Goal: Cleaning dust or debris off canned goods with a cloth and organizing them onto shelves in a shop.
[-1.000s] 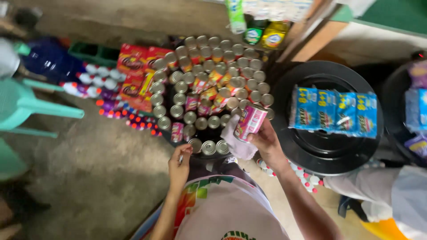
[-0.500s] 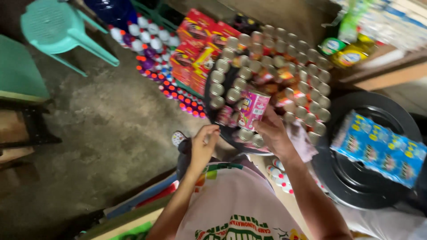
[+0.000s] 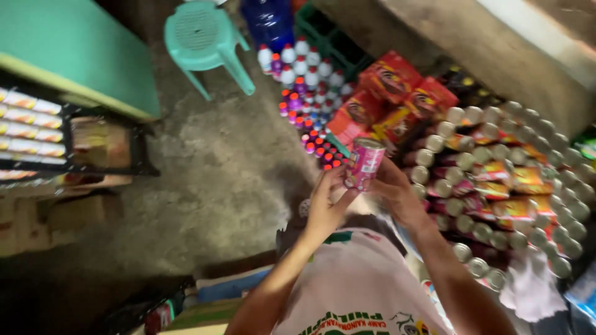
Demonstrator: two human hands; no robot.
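A pink-labelled tin can (image 3: 364, 162) with a silver top is held up in front of my chest. My left hand (image 3: 327, 201) grips it from the left side with fingertips on its lower edge. From the right, my right hand (image 3: 397, 193) wraps around the can. Behind the can lies a large stack of similar silver-topped cans (image 3: 496, 180) on the floor.
Red packets (image 3: 397, 93) lie beside the cans. Small bottles with red and white caps (image 3: 304, 87) stand on the concrete floor near a teal plastic stool (image 3: 205, 37). A green table (image 3: 68, 56) and a black rack of packets (image 3: 37, 136) sit at left. White cloth (image 3: 531, 288) lies at right.
The view has swung left, so the can stack now sits at right. The pink can came up off the stack and my left hand has joined the right on it.
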